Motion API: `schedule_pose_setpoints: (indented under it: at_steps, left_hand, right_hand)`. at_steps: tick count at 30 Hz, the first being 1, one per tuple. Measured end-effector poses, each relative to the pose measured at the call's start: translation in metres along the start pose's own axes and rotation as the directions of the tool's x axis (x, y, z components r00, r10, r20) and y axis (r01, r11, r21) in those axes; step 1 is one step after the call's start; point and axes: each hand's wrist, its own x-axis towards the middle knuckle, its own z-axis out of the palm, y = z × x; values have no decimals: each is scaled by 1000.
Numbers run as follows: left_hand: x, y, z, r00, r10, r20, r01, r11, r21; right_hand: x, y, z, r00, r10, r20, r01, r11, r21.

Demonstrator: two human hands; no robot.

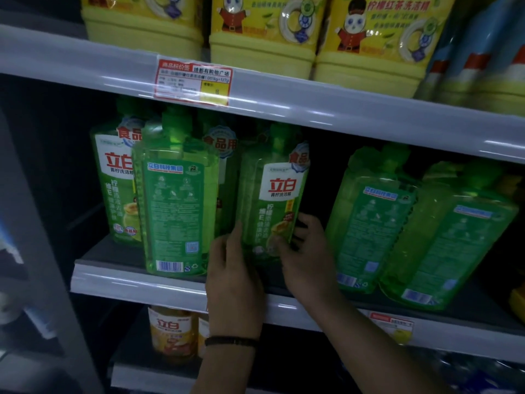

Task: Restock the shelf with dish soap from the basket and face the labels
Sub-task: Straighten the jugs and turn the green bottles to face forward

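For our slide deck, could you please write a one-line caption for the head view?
Restocking: left hand and right hand hold a soap bottle, front label showing, on the shelf between back-facing bottles.

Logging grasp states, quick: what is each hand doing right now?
Left hand: grips the lower left edge of the green dish soap bottle.
Right hand: grips the same bottle's lower right edge.

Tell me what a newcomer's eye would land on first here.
The left hand and right hand grip a green bottle on the middle shelf, front label showing. Three neighbours show back labels: the left bottle and two right bottles. Yellow jugs fill the top shelf.
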Motion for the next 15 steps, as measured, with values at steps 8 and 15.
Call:
schedule_pose_setpoints:
  at_steps: [8, 15]
  left_hand:
    - [4, -1, 4, 942, -29, 334, -45, 976, 212]
    - [2, 4, 11, 928, -58, 369, -99, 915, 392]
  right_hand:
    - [-29, -21, 6, 990, -22, 140, 44, 987, -155]
    - [-17, -33, 0, 954, 35, 298, -1, 993, -115]
